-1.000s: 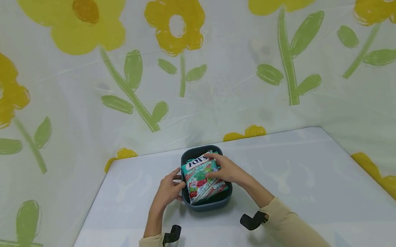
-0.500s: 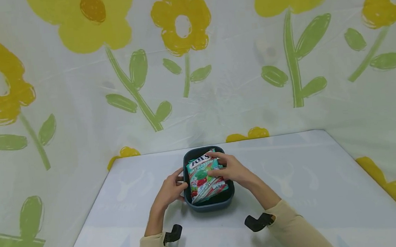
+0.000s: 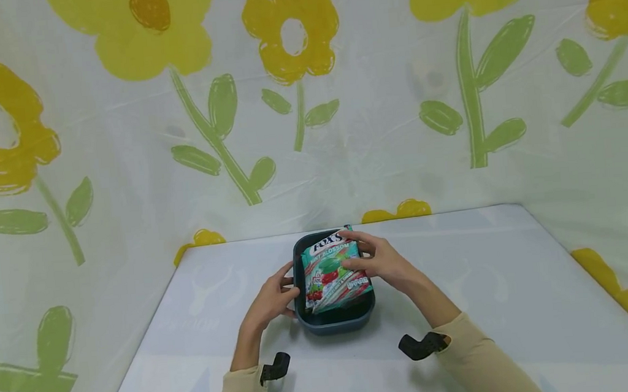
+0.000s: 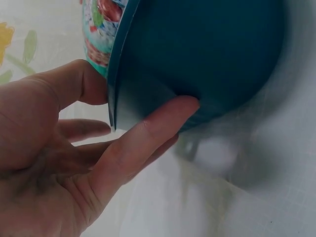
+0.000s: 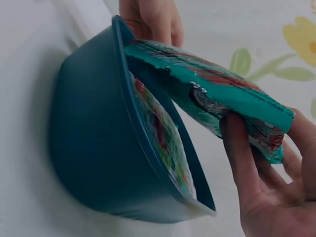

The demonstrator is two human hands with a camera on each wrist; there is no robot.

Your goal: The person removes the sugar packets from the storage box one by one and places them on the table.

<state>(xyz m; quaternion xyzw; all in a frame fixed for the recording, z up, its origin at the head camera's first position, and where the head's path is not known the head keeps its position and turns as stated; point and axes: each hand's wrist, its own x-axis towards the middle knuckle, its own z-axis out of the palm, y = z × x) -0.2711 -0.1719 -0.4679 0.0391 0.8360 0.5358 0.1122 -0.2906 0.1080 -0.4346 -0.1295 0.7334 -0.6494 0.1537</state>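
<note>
A dark teal plastic bin [image 3: 338, 328] with rounded corners stands on the table. My left hand [image 3: 269, 298] holds its left side; in the left wrist view the thumb [image 4: 81, 84] goes over the rim and another finger lies along the outer wall. My right hand [image 3: 386, 263] pinches the right edge of a green FOX'S candy bag [image 3: 334, 274]. The right wrist view shows this candy bag [image 5: 207, 89] tilted, its held end raised past the rim and its far end near the left hand. Another colourful bag [image 5: 160, 128] lies inside the bin below it.
A white table [image 3: 466, 295] with faint printed shapes surrounds the bin. Behind and at both sides hangs a pale cloth [image 3: 375, 123] with yellow flowers. Black wrist mounts [image 3: 422, 346] stick out from the beige sleeves.
My right hand has shifted up and to the right, raising the candy bag's right side and top past the bin's rim. The left hand stays at the bin's left side. The view shifts slightly.
</note>
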